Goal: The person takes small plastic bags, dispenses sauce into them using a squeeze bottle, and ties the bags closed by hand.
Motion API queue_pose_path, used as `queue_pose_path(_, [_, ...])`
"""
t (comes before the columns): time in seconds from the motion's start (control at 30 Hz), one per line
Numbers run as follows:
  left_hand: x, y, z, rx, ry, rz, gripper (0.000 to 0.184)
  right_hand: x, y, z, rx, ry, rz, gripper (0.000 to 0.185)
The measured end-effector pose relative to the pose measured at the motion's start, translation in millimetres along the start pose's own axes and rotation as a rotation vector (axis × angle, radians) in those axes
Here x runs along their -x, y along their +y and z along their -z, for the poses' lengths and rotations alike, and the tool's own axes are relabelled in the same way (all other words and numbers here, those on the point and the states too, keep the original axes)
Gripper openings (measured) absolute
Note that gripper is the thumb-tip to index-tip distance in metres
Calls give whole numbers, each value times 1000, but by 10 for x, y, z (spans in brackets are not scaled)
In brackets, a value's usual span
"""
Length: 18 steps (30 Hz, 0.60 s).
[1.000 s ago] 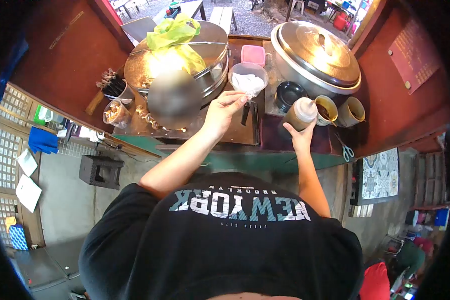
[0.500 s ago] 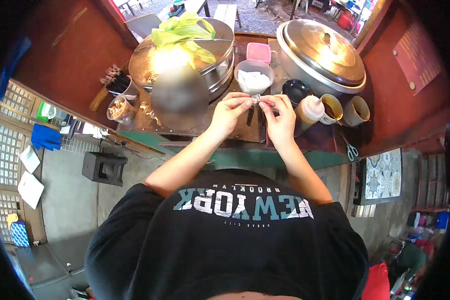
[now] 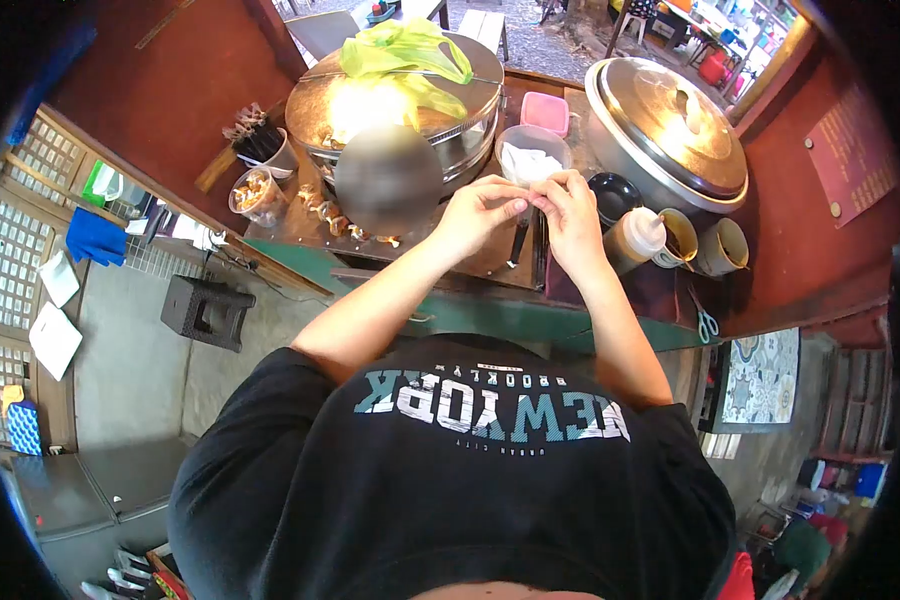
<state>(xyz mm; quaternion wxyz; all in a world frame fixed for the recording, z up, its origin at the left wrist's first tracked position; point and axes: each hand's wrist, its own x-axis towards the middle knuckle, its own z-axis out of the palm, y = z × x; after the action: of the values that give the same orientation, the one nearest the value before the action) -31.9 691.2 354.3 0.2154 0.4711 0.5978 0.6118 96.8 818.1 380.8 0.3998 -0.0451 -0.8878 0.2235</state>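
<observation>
My left hand point(image 3: 482, 217) and my right hand point(image 3: 571, 222) meet over the counter, thumbs and forefingers pinched together. Whatever small thing is between the fingertips is mostly hidden by them. Just beyond the fingers stands a clear plastic tub point(image 3: 567, 153) with crumpled white material point(image 3: 528, 162) in it. Below my left hand a narrow dark tool point(image 3: 519, 243) lies on the counter. To the right of my right hand are a black bowl point(image 3: 614, 196) and a squeeze bottle point(image 3: 637, 238) with a pale cap.
Left are a round steamer point(image 3: 475, 150) with a green plastic bag point(image 3: 400, 62) on its lid, brown food pieces point(image 3: 330, 212), a cup of brown bits point(image 3: 258, 197) and a cup of black sticks point(image 3: 260, 148). Right stand a large lidded pot point(image 3: 660, 115), two cups and scissors point(image 3: 705, 318).
The view has shifted, so the counter sits further right. My fingers have drawn closer together, and the shiny crinkled bit between them is now hidden. More brown food pieces show at the left.
</observation>
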Motion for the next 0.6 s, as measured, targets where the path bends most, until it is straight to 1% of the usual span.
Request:
queue_pose_path(0.03, [-23,10,3,-5,15,-22,19,5,19,-7,-35,-14,-14,9])
queue_pose_path(0.1, [-59,34,44,-69,1,14,20,18,61,-33,-104,-38,-43,10])
queue_pose_path(0.2, [-82,51,43,-92,26,26,19,86,-11,-63,-384,51,-362,18])
queue_pose_path(0.3, [-96,40,33,-67,44,33,18,165,21,-51,-401,-152,-447,22])
queue_pose_path(0.4, [-92,53,11,-83,55,16,18,219,123,-185,-359,-91,-421,20])
queue_pose_path(0.43, [-97,72,8,-96,63,3,18,208,108,-186,-356,-72,-445,16])
queue_pose_path(0.6, [-159,186,111,-214,48,-107,14,141,45,-117,-280,-77,-366,17])
